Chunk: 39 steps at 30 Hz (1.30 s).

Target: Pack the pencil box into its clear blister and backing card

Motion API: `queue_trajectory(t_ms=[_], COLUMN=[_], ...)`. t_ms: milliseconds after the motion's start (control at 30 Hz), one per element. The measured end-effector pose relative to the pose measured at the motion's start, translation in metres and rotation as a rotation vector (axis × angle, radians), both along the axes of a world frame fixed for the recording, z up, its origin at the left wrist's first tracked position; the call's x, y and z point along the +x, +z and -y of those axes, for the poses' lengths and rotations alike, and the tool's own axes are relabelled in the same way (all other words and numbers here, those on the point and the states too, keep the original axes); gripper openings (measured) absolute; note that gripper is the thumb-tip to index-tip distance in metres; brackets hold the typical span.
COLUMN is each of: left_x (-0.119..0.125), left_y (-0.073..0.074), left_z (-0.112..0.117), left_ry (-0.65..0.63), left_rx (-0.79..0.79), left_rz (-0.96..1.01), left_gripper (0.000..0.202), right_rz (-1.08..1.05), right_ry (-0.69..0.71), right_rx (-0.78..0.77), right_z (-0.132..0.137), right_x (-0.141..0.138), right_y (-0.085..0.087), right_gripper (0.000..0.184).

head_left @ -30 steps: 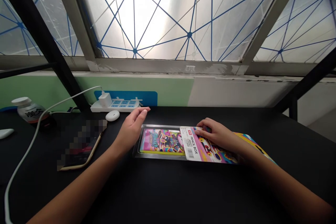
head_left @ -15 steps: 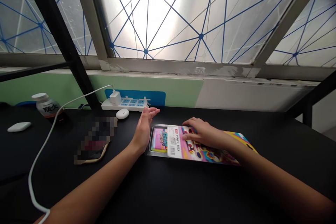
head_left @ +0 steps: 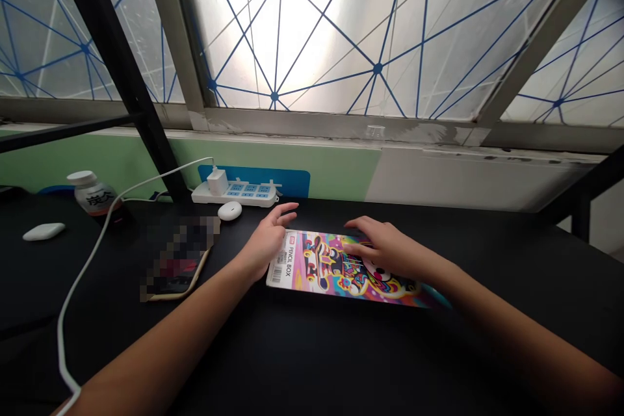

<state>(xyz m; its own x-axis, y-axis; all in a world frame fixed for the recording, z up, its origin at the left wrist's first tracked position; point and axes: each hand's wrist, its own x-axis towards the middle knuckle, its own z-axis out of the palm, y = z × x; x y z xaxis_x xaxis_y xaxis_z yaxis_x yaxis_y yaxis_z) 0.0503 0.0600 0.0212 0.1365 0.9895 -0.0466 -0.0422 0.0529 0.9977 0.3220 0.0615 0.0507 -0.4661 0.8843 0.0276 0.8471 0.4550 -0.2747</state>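
Flat "PENCIL BOX" package [head_left: 336, 270], colourful skateboard cartoon print, white barcode label [head_left: 281, 260] at left end, lying face up on black desk [head_left: 312, 351], centre of head view. Right hand [head_left: 390, 248] open, fingers loosely spread, fingertips resting on package's top right, not gripping. Left hand [head_left: 266, 240] open wide, at package's left end, holding nothing; contact cannot tell. From package: 3-panel power strip [head_left: 234, 195] at 11 o'clock, white oval case [head_left: 229, 210] just below it, pixelated phone [head_left: 178, 260] at 9 o'clock, bottle [head_left: 90, 194] further out at 9 to 10 o'clock.
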Motion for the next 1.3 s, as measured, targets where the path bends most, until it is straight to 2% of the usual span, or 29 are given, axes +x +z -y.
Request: queue_trajectory(t_ms=[100,200,367,500,567,633,767,833,900,933,1000,1067,1133,1200,1300], left_x=[-0.001,-0.002,0.001,0.003,0.004,0.004,0.005,0.005,0.003,0.003,0.0,-0.002,-0.003,-0.005,-0.007], left_y=[0.0,0.001,0.002,0.002,0.002,0.002,0.004,0.008,0.014,0.018,0.025,0.029,0.026,0.018,0.005], left_z=[-0.003,-0.006,-0.006,-0.005,-0.004,-0.003,0.001,0.004,0.007,0.009,0.013,0.015,0.015,0.012,0.007], left_ry=[-0.004,0.045,0.125,0.156,0.161,0.173,0.196,0.221,0.249,0.236,0.109,-0.069,-0.187,-0.199,-0.236], left_rx=[-0.025,-0.079,-0.135,-0.148,-0.141,-0.118,0.083,0.208,0.302,0.345,0.429,0.56,0.714,0.784,0.705], left_rz=[0.078,0.147,0.118,0.049,0.028,0.01,-0.06,-0.047,-0.026,-0.055,-0.228,-0.486,-0.704,-0.84,-0.954], left_gripper=[0.071,0.067,0.054,0.035,0.026,0.024,0.05,0.052,0.05,0.05,0.05,0.04,0.028,0.047,0.074], right_rz=[-0.113,-0.147,-0.18,-0.174,-0.163,-0.153,-0.136,-0.12,-0.072,-0.032,0.062,0.139,0.176,0.181,0.124], right_ry=[-0.076,-0.112,-0.081,-0.157,-0.166,-0.161,-0.163,-0.147,-0.097,-0.051,0.072,0.188,0.256,0.281,0.271], right_rx=[-0.1,-0.12,-0.138,-0.134,-0.053,0.098,0.454,0.558,0.588,0.57,0.503,0.449,0.428,0.4,0.289], right_z=[-0.001,-0.002,0.003,0.005,0.006,0.009,0.026,0.036,0.042,0.043,0.044,0.043,0.043,0.045,0.048], right_x=[0.05,0.074,0.064,0.055,0.054,0.053,0.048,0.044,0.038,0.035,0.028,0.021,0.014,0.011,0.012], right_y=[-0.007,-0.011,-0.01,-0.01,-0.009,-0.005,0.008,0.012,0.011,0.009,0.001,-0.007,-0.012,-0.011,-0.003], right_gripper=[0.055,0.054,0.045,0.041,0.041,0.041,0.041,0.036,0.026,0.02,0.01,0.017,0.018,0.015,0.005])
